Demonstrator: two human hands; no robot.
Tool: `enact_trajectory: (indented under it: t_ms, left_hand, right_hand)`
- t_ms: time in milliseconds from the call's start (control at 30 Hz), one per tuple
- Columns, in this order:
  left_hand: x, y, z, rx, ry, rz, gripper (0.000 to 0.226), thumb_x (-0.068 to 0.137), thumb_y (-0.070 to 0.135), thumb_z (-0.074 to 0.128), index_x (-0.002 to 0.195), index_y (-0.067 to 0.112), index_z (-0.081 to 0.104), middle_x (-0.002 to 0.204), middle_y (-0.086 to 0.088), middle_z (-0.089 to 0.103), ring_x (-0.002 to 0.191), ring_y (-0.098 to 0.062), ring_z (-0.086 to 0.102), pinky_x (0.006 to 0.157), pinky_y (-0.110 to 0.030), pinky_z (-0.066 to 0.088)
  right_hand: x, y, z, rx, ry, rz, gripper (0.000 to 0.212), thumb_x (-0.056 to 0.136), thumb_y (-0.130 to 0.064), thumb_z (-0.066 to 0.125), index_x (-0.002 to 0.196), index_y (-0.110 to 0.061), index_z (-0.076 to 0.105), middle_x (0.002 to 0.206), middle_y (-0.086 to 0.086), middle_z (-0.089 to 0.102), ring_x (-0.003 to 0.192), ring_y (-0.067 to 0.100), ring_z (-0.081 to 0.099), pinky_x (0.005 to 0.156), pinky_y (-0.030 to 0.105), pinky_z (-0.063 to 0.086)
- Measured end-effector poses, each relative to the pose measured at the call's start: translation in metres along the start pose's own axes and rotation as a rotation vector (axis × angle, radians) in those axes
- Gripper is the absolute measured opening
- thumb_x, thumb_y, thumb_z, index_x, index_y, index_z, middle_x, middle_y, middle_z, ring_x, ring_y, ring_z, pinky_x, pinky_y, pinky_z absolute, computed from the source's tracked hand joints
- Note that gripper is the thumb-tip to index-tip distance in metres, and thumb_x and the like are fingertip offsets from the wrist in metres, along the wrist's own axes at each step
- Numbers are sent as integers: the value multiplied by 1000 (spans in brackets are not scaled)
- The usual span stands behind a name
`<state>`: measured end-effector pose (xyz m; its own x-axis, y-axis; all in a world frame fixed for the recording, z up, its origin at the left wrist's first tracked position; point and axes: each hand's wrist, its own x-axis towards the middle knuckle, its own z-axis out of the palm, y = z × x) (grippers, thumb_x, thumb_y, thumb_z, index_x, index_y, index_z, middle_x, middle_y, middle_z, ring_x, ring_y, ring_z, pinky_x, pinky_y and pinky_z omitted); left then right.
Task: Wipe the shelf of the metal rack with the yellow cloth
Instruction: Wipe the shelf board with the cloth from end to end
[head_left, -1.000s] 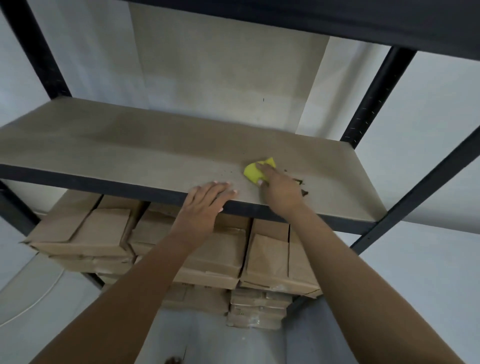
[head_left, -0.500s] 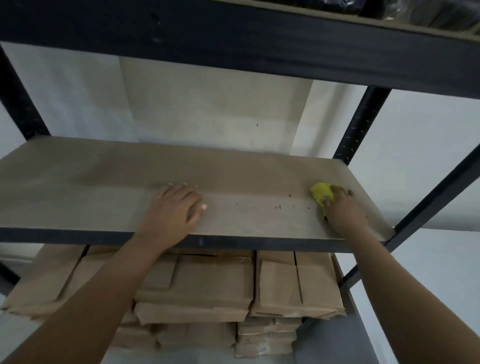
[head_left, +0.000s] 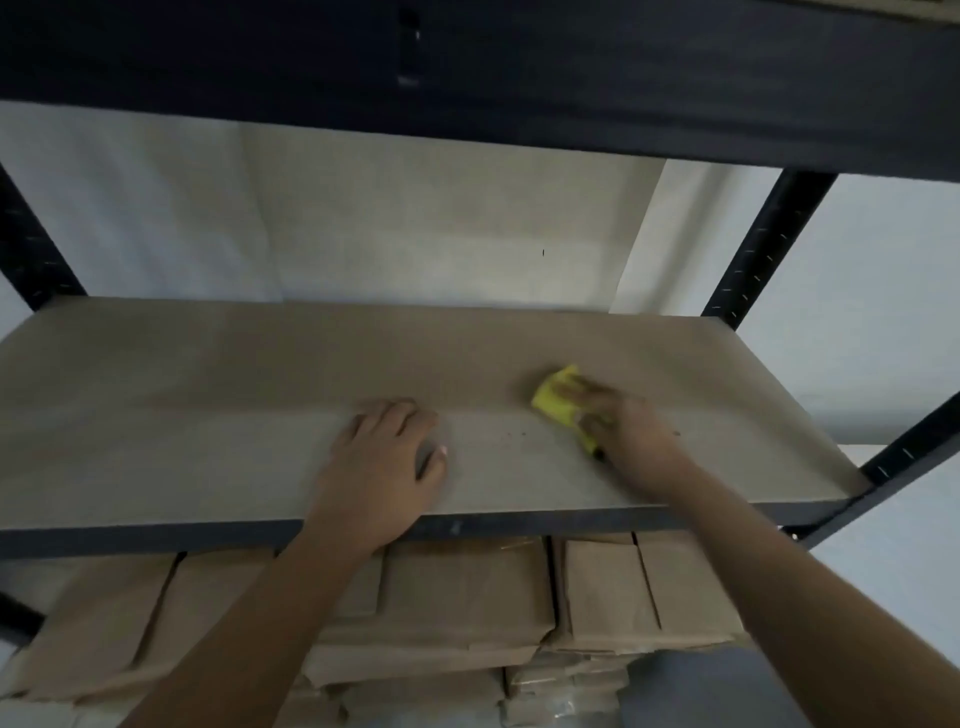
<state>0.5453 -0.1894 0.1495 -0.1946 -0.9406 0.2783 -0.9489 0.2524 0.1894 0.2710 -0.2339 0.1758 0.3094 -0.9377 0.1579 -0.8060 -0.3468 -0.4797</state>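
- Shelf (head_left: 208, 415): a tan board sitting in the dark metal rack (head_left: 769, 244), with both hands lying on it.
- Yellow cloth (head_left: 553, 400): bunched small, lying on the right half of the shelf, about midway between front edge and back, and showing mostly at the far left side of the right hand.
- Right hand (head_left: 623, 436): lying on top of the cloth, fingers blurred; it is pressing the cloth to the board, but whether the fingers are curling round it or lying flat cannot be told.
- Left hand (head_left: 384, 462): resting palm down near the middle of the shelf, close to the front edge, fingers relaxed and slightly bent, gripping nothing, well apart from the cloth.
- Crumbs (head_left: 511, 434): a few dark specks sitting on the board between the two hands.
- Brown paper packets (head_left: 467, 613): lying in stacks on the level below the shelf.
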Motion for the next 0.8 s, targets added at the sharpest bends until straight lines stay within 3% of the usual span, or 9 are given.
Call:
enact_trajectory:
  t_ms: [100,167,233,367,467,600,667,800]
  left_hand:
    - [2,-1,1,-6,-19,14,59,83,50,21,125,21,52,130,-1,51,122,-22,43,104,-37,34]
    - [3,-2,2,1,-40,19,61,83,50,18,127,21,48,132,-1,47,125,-22,39,108,-37,31]
    - [3,-3,4,7,-54,21,61,82,49,17,129,22,46,135,-1,46,128,-22,36,111,-38,28]
    - [2,-3,4,3,-93,35,64,81,49,12,136,26,36,145,3,35,138,-18,23,116,-39,16]
    - [1,-2,3,-1,-92,39,65,81,49,11,138,26,33,148,3,32,140,-19,20,117,-40,14]
    - [1,-2,3,-4,-94,37,67,81,49,10,140,27,32,149,3,30,141,-19,18,116,-39,12]
    - [1,-3,4,2,-98,40,68,81,49,8,142,27,29,151,3,27,142,-19,16,116,-38,10]
    - [2,-4,2,-12,-112,41,71,80,52,2,144,29,23,154,6,21,143,-17,10,116,-35,5]
  right_hand:
    - [41,53,-11,-139,94,215,44,94,-22,42,137,-18,41,150,8,32,138,27,33,113,30,24]
    - [73,69,-5,-243,58,362,51,94,-19,39,143,-26,28,156,5,20,141,28,24,113,42,28]
    - [97,54,12,-234,71,420,51,95,-22,35,144,-31,24,158,3,11,143,27,18,113,45,26]
    - [106,-15,44,-101,-10,205,50,95,-17,37,143,-28,29,158,4,13,144,24,19,116,33,21]
    - [71,-41,51,21,-35,14,44,96,-15,43,138,-25,39,154,0,24,142,16,21,110,14,11]
    - [22,-39,26,92,-128,-109,41,94,-24,49,133,-35,43,140,-22,27,132,-1,25,107,13,15]
    - [20,-18,11,97,-132,-91,41,93,-21,52,132,-32,46,140,-19,31,132,2,30,109,18,18]
    - [59,53,-8,-59,46,211,44,94,-16,46,137,-25,41,151,4,32,137,25,33,113,32,26]
